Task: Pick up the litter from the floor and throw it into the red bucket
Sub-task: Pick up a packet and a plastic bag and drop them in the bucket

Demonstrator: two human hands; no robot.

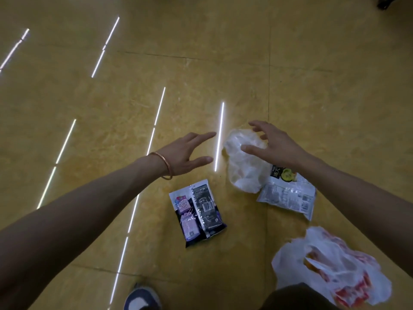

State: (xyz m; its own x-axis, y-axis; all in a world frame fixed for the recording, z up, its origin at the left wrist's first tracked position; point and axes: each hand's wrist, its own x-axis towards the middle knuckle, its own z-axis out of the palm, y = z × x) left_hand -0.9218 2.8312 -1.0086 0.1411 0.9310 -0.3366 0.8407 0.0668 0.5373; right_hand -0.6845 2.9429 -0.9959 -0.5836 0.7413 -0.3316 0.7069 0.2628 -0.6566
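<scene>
"Where was there room to move?"

"I saw bare yellow floor (pixel 111 108) running wide beyond and to the left of the crumpled clear bag (pixel 243 166). The other litter crowded its near side. A grey-white packet (pixel 288 195) lay against its near edge, a purple wrapper (pixel 196 211) sat nearer and left, apart from it, and a red-and-white bag (pixel 330 269) was nearest of all."

"And the hands?"

"The right hand (pixel 274 146) hovered over the clear bag, fingers spread and lightly curved, gripping nothing. I couldn't tell whether it touched the bag. The left hand (pixel 185 153) hung just left of the bag, fingers straight, apart and empty."
</scene>
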